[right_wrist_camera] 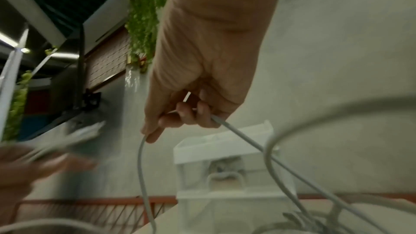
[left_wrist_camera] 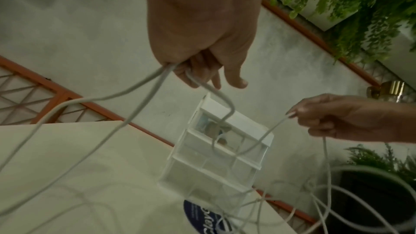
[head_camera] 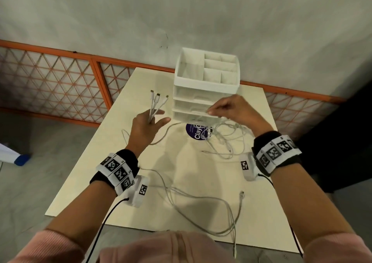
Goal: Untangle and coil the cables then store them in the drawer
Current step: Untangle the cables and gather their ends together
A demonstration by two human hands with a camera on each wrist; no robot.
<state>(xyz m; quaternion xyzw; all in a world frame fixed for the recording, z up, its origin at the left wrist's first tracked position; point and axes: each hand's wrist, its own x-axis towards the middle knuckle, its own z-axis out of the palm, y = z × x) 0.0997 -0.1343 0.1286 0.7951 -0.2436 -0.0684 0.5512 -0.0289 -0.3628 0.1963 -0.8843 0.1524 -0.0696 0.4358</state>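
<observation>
A purple round sticker [head_camera: 196, 133] on the table reads "Clay", partly hidden.

Cream table [head_camera: 112, 162], rectangular, standing on grey floor [head_camera: 40, 172]. At far edge, right of centre: white drawer unit [head_camera: 207, 93], stacked drawers, open divided tray on top. Just in front of it: round purple sticker [head_camera: 196, 133] with white lettering, flat on tabletop. White cables [head_camera: 225, 138] tangled over sticker and toward right edge; more loose loops trail across near half, one end hanging over near edge
</observation>
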